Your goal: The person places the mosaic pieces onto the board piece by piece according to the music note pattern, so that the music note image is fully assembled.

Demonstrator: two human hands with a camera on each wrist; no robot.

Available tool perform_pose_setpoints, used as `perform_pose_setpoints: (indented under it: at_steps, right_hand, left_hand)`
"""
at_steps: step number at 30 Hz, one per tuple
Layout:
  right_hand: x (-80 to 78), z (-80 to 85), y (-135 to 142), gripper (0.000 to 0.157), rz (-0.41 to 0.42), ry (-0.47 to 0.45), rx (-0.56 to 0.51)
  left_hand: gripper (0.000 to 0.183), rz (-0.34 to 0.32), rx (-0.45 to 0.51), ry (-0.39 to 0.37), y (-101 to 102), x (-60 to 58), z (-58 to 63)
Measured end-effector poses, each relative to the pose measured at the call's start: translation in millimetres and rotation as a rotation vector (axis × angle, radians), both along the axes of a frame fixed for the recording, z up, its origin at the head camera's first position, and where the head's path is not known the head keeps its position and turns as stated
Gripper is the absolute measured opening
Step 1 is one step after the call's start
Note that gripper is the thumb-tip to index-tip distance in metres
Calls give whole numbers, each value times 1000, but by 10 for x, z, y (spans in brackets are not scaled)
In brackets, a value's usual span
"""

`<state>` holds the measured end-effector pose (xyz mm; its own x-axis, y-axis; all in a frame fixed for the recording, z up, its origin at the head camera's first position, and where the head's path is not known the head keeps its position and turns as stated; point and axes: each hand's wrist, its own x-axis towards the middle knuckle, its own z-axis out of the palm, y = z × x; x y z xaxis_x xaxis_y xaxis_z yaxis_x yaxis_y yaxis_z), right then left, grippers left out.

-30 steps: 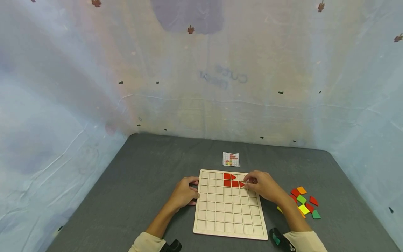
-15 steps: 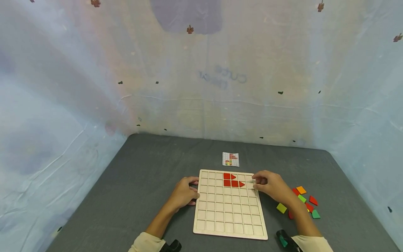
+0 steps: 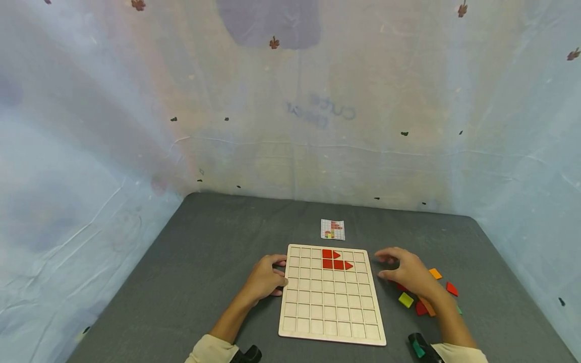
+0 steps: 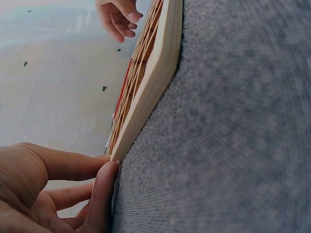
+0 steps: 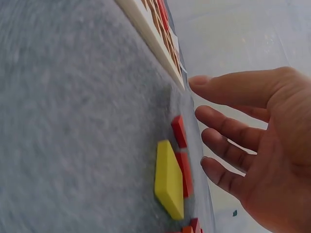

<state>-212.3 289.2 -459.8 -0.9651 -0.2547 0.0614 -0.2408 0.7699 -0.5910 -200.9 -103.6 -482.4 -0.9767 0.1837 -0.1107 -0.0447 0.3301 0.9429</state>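
- On the dark table point(image 3: 236, 227), saw the wooden board point(image 3: 333, 307) lying flat between both hands.
- Found the left hand point(image 3: 262, 277) at the board's left edge, thumb and finger clamped on the rim.
- Found the right hand point(image 3: 408, 269) just off the board's right edge, thumb and fingers apart, nothing between them.
- Counted five red pieces in the board's cells. Top row: one red square point(image 3: 327, 253), one red pointed piece point(image 3: 336, 255) to its right. Second row: two red squares, then another pointed piece, tip to the right.
- Spotted a small printed card point(image 3: 333, 229), coloured grid on it, just beyond the board's far edge.
- Saw loose pieces near the right hand and forearm: yellow piece point(image 3: 406, 300), red piece point(image 3: 421, 308) just beside an orange piece point(image 3: 428, 307), more red, orange and green further right.
- Couldn't count them all, some hidden by hand and forearm.
- Noted pale sleeves point(image 3: 212, 349) on both arms.
- Behind the table, saw a pale sheet point(image 3: 290, 166) with faint lettering.
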Motion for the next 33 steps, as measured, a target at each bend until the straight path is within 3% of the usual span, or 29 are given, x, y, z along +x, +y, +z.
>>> perform_pose_setpoints:
  at_steps: [10,19,24,33]
  right_hand:
    - [53,71,176,56,-26,-70,-8]
    - [81,77,447,63,2,-147,-29]
    - [88,96,520,63,8,-206,-27]
    - [76,69,572,56,57,-201,-16]
  left_hand:
    - [64,-9,2,-1,-4,-1,-2]
    - [64,-16,1,1,-10,-13,-19]
    - [65,-7,-3,0,-8,-15,-26]
    - [64,5,-7,-1,-5,-22,-23]
